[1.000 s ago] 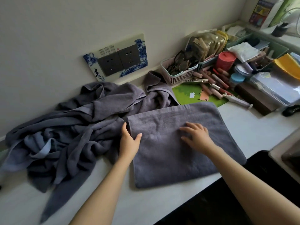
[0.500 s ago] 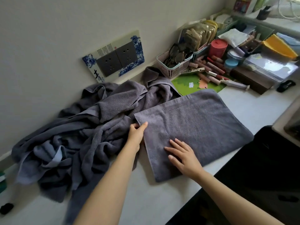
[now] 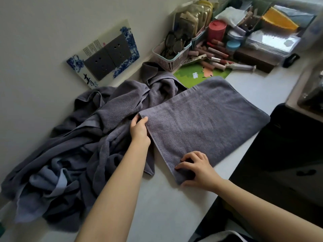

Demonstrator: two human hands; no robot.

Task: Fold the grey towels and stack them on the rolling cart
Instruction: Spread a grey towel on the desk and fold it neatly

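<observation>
A folded grey towel (image 3: 206, 123) lies flat on the white counter (image 3: 162, 206), its long side running from near left to far right. My left hand (image 3: 139, 129) pinches its far left corner between thumb and fingers. At the near left corner my right hand (image 3: 196, 169) grips the edge, fingers curled on top and thumb underneath. A heap of crumpled grey towels (image 3: 73, 147) covers the counter to the left, up against the wall. No rolling cart shows in the head view.
A pink basket (image 3: 172, 57) with glasses, a red jar (image 3: 216, 30), lip tubes, a syringe (image 3: 242, 67), a green mat (image 3: 197, 74) and a clear box (image 3: 272, 42) crowd the back right. Wall sockets (image 3: 108, 58) sit behind the heap. The counter's front edge drops to dark floor at right.
My right hand slid from the towel's middle down to its near left corner and curled round it. My left hand went from lying flat at the edge to pinching the far corner.
</observation>
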